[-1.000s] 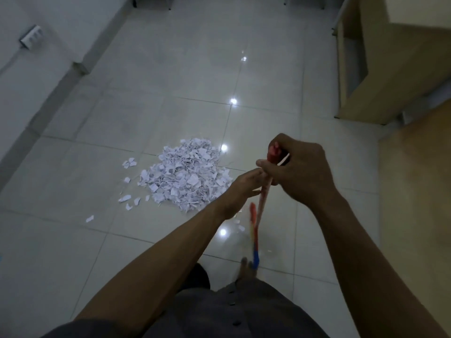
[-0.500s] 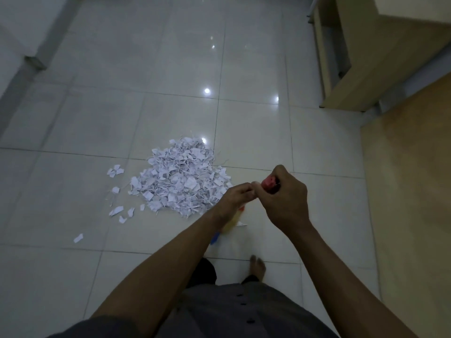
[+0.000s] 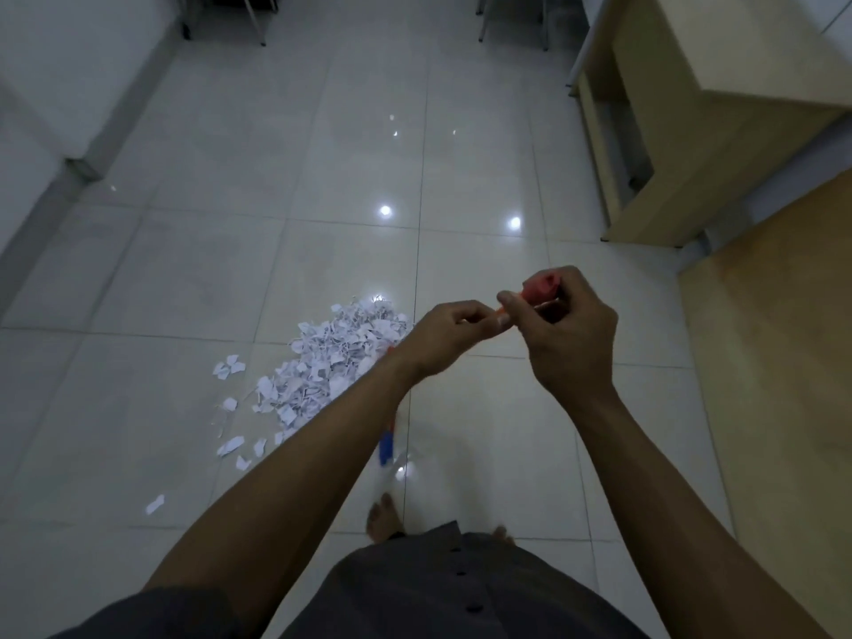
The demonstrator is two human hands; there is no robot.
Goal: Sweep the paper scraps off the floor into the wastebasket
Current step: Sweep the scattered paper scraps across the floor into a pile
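Observation:
A heap of white paper scraps (image 3: 332,362) lies on the pale tiled floor, with loose scraps (image 3: 230,447) strewn to its left and front. Both hands hold a broom upright in front of me. My right hand (image 3: 569,334) grips the red top of the broom handle (image 3: 541,285). Just left of it, my left hand (image 3: 449,336) curls round the handle lower down. Below my left forearm only a blue and orange stretch of the broom (image 3: 386,447) shows, blurred, near the heap's right edge. No wastebasket is in view.
A light wooden desk (image 3: 691,131) stands at the right, with a wooden panel (image 3: 774,362) nearer me. A white wall and skirting (image 3: 78,168) run along the left. Chair legs (image 3: 253,20) show at the far end. My bare feet (image 3: 382,518) stand on the tiles.
The view has tilted up and shifted, so the heap now sits lower left. Both hands stay on the handle; the broom's lower end has swung back below my left forearm.

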